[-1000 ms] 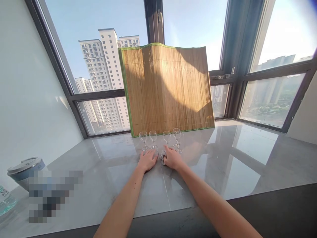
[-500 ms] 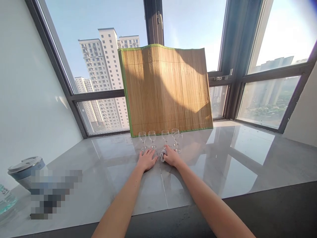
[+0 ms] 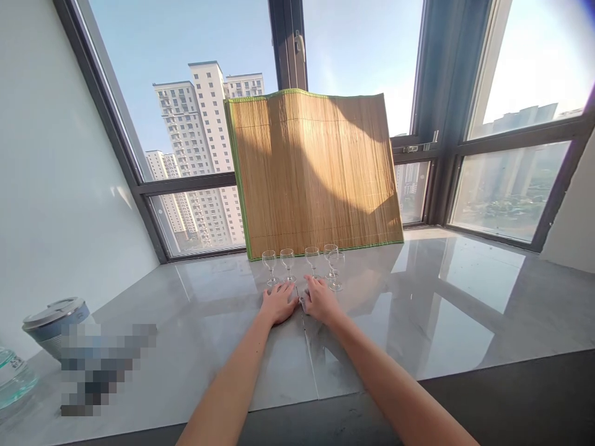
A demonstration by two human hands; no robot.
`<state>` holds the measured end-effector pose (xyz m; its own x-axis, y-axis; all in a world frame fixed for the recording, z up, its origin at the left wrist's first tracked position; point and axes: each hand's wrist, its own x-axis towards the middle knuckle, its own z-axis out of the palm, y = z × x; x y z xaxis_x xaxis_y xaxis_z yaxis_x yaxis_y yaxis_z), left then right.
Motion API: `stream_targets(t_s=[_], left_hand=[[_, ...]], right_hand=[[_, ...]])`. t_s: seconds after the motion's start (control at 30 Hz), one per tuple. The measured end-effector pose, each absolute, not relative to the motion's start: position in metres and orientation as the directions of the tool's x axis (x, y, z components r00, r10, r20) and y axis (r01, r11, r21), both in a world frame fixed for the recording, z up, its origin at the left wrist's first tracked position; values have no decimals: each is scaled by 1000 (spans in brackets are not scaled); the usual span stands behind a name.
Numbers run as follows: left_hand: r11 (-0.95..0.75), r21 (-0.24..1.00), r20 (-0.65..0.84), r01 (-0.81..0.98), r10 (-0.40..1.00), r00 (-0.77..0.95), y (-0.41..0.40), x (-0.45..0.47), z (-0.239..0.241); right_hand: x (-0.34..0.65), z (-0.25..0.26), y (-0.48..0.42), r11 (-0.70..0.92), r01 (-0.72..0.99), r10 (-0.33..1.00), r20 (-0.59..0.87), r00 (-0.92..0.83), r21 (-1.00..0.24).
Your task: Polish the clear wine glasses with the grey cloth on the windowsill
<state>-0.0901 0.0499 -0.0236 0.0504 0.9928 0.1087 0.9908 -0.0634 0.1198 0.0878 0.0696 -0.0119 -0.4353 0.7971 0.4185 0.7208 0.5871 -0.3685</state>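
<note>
I see the left hand lying flat, grip loose, while the right hand squeezes a pale cloth at its nine o'clock, maybe wiping the counter, so go gently near the stemmed glasses at twelve.

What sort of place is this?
Probably an upper-floor home's bay window: dark window frames meeting at a corner, tower blocks outside, and a broad, glossy ledge inside, with stemmed glasses on it.

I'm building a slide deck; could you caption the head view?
Left hand on a grey counter, right hand holding pale cloth, before five stemmed glasses and a propped mat.
</note>
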Motion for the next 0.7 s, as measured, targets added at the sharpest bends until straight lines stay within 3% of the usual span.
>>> stream_targets(t_s=[0.17,0.4,0.5,0.6,0.7], left_hand=[[-57,107,226,993,974,32,49,-92,-25],[6,152,417,988,906,-70,47,-93,-18],[84,286,443,955,872,-209,47,-93,-17],[170,532,422,829,796,-434,52,-97,-18],[131,744,358,655,749,-557,62,-103,-21]], right_hand=[[93,-18,65,625,680,779,360,-513,-383],[100,-18,72,530,757,843,333,-422,-382],[101,-16,75,528,763,846,308,-434,-374],[101,-17,77,538,760,840,307,-448,-364],[100,-16,77,554,756,828,319,-460,-349]])
